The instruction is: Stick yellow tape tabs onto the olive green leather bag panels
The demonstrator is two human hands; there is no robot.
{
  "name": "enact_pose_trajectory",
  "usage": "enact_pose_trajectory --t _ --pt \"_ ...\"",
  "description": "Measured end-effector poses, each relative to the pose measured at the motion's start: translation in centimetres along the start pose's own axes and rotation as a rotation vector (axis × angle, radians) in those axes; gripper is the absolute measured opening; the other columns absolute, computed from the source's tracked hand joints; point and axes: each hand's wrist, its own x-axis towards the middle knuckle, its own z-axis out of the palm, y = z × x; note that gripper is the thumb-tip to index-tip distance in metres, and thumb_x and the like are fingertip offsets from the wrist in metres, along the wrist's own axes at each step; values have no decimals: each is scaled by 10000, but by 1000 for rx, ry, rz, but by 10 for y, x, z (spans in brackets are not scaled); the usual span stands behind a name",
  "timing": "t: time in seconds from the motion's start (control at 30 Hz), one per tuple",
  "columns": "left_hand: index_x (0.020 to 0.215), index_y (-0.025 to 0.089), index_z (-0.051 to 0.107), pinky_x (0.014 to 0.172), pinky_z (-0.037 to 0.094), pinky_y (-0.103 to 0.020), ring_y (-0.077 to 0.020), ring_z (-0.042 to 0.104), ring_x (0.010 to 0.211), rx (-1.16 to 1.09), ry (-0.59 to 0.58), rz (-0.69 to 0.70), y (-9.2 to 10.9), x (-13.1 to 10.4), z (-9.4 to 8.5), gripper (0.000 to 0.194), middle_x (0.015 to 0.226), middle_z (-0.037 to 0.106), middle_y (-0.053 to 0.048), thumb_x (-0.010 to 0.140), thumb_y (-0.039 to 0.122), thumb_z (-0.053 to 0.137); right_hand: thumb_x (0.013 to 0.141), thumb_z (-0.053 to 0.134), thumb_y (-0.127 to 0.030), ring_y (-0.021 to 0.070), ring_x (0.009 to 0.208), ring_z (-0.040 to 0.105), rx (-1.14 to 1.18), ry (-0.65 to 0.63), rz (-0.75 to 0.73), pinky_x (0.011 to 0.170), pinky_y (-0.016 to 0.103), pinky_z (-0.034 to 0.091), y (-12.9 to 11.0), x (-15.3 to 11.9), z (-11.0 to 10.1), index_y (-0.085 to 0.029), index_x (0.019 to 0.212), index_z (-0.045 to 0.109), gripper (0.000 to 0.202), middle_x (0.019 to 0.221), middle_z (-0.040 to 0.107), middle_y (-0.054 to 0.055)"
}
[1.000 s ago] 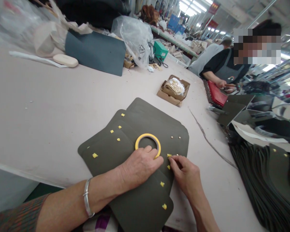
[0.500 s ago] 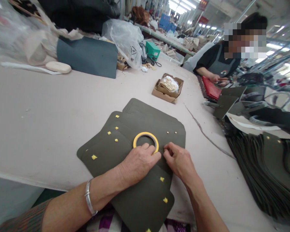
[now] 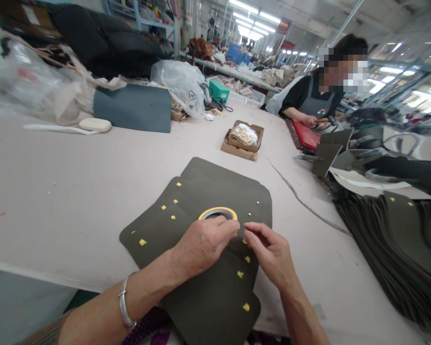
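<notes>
My left hand (image 3: 201,247) is closed on a roll of yellow tape (image 3: 218,211), held upright over dark green leather pieces (image 3: 208,297). Its thumb and forefinger are pinched together at the tape's near right side. My right hand (image 3: 271,251) hovers just to the right, thumb and forefinger close together at the fingertips. Whatever lies between them is too small to make out. Small yellow tape bits (image 3: 142,242) dot the leather on the left, and others (image 3: 240,274) lie below my right hand. Two small metal studs (image 3: 257,202) show above that hand.
Beyond the leather sits a cardboard box (image 3: 242,139) of gold studs. Stacked dark green strips (image 3: 373,249) fill the table's right side, and a cord (image 3: 305,203) lies alongside. A blue-grey sheet (image 3: 132,108) is at back left. A co-worker (image 3: 309,103) handles a red piece at back right.
The view has tilted, so the table sits a little lower. My right hand has shifted slightly down, with its fingers changed in pose. More yellow bits beside it now show.
</notes>
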Motion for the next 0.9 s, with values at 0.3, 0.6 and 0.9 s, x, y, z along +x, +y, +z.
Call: enact_pose_trajectory --t 0.3,0.6,0.9 --pt "1303 170 384 950 512 -294 -155 588 1134 -75 5 -20 4 4 7 388 1229 610 -80 928 145 482 882 501 -120 156 865 633 -178 4 -472 778 287 510 -10 0 5 -202 972 632 179 915 689 59" --pt "996 202 520 789 502 -273 -154 593 875 -87 -144 -122 11 8 1 130 931 596 -15 946 168 405 844 506 -111 113 643 600 -331 159 -498 611 226 450 0 -2 11 -192 789 584 125 710 646 3" --pt "861 193 535 592 429 -241 -151 538 704 143 -2 -36 10 29 9 160 816 541 -22 933 175 393 782 596 -307 116 470 558 220 160 169 479 221 458 0 19 11 -181 693 614 155 526 596 -22"
